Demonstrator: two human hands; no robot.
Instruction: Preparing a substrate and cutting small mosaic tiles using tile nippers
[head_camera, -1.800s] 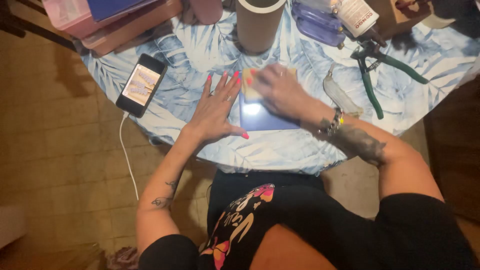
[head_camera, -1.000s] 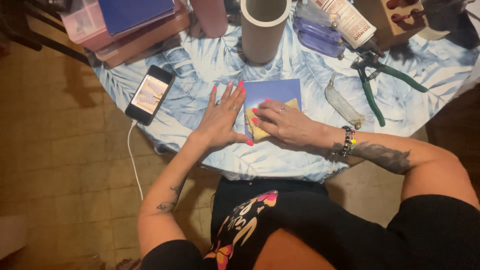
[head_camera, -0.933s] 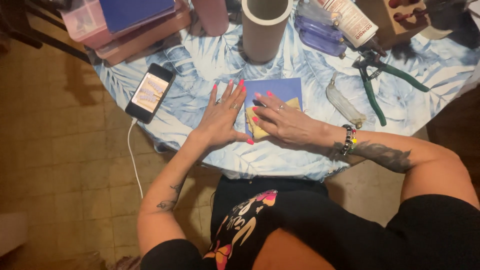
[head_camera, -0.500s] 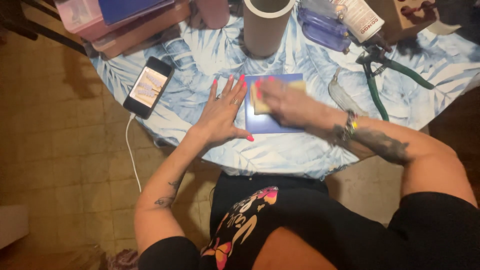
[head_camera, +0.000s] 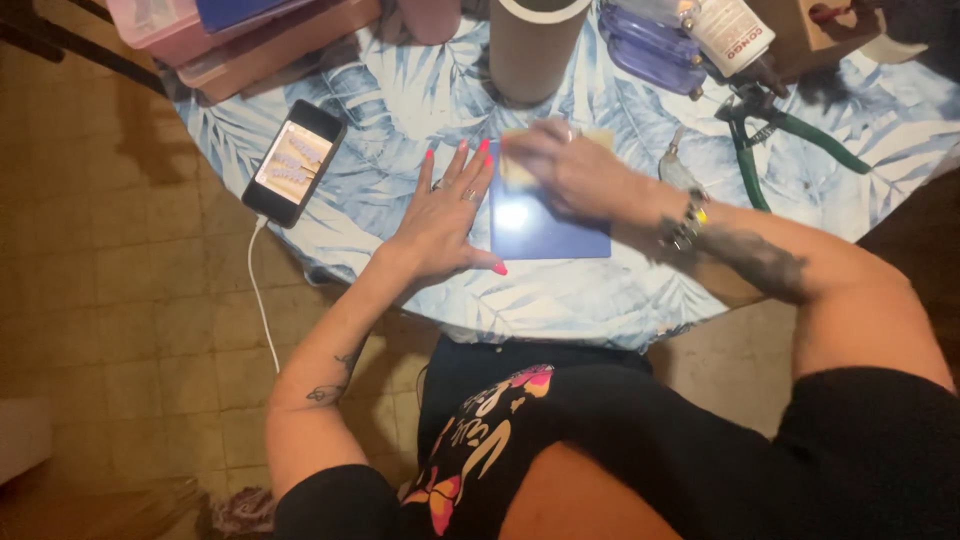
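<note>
beside the blue square sheet, left hand lies flat.

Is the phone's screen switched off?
No, the phone lies face up on the leaf-print tablecloth with its screen lit, a white cable running from its lower end.

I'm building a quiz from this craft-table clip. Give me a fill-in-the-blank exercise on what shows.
1. The left hand lies flat beside a ____ tile.
2. The right hand presses a pale pad on the tile's ____ edge.
3. The phone lies on the person's ____ side.

Missing words: blue; far; left
</note>
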